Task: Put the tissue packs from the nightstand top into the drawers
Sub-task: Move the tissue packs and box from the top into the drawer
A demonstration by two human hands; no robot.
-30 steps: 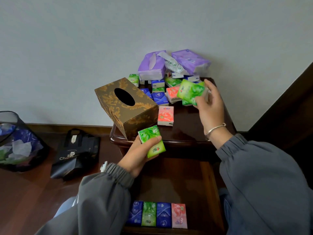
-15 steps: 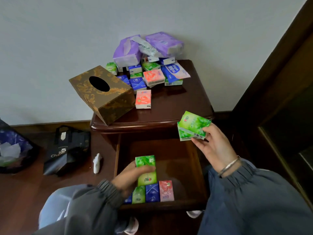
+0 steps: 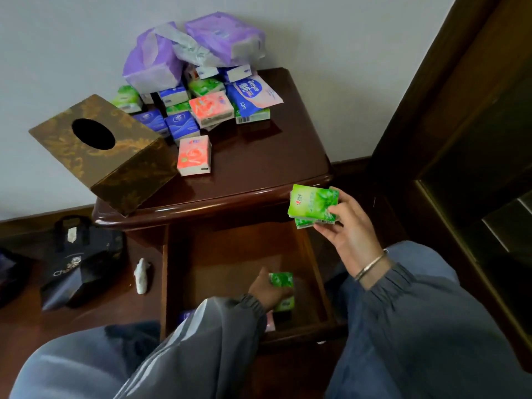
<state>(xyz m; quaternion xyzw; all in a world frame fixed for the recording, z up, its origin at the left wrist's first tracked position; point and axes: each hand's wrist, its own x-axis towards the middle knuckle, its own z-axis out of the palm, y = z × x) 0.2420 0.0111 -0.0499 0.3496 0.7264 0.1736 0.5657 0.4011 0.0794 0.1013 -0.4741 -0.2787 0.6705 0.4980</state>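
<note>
Tissue packs (image 3: pixel 184 122): I've got a heap of them at the back of the nightstand (image 3: pixel 259 194) top, against the wall. One pink pack (image 3: pixel 194 155) lies apart, nearer the front edge.
Drawer (image 3: pixel 230 254): it's pulled open below the top. My sleeve (image 3: pixel 218 326) hides most of the row along its front wall, so I catch only slivers of blue and pink.
Left hand (image 3: pixel 266 289): down inside the drawer, fingers curled round a green pack (image 3: pixel 281 279), low and toward the front right.
Right hand (image 3: pixel 348 228): it hovers above the drawer's right side, just off the nightstand's front corner. Thumb and fingers pinch two green packs (image 3: pixel 312 204), stacked one on the other.
Risk, right hand: the lower pack of that stack peeks out skewed. With a loose pinch I judge it slips free, maybe past the drawer onto the floorboards (image 3: pixel 86 326).
Risk, left hand: I'm placing half blind behind the sleeve, so the pack could land on the row or knock it crooked.
Risk, heap: big purple bags (image 3: pixel 224 36) perch on top. If I pull a pack from under them, I reckon the pile slides.
Risk, tissue box (image 3: pixel 100 151): it overhangs the left front corner, and a bump from my arm could tip it off.
</note>
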